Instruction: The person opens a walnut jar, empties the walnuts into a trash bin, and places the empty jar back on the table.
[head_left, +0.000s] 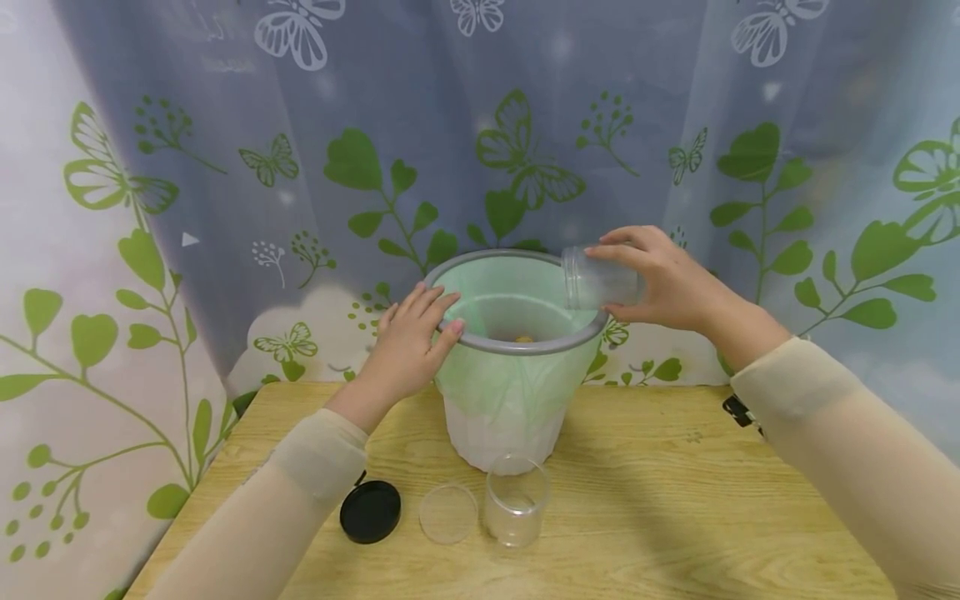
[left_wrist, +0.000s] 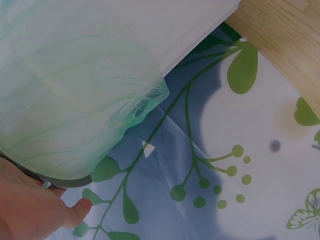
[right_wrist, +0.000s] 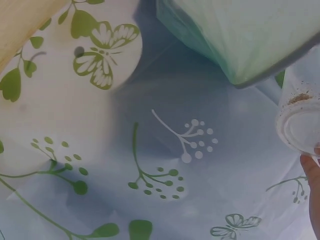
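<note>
A bin (head_left: 504, 421) lined with a thin green bag stands on the table, a grey ring (head_left: 517, 348) round its mouth. On the ring's left side rests my left hand (head_left: 408, 346), its fingers lying fairly straight over the edge. My right hand (head_left: 660, 279) grips a clear plastic jar (head_left: 592, 279), tipped on its side with its mouth over the bin's right rim. In the right wrist view, brown crumbs (right_wrist: 300, 98) cling inside the jar near its base. Something small and orange (head_left: 523, 339) shows inside the bin; the rest of the bottom is hidden.
In front of the bin stand a clear open jar (head_left: 516, 508), a clear disc (head_left: 448, 513) and a black lid (head_left: 371, 512). A small black object (head_left: 738, 411) lies near the right sleeve. Behind the wooden table (head_left: 637, 483) hangs a patterned curtain (head_left: 420, 100).
</note>
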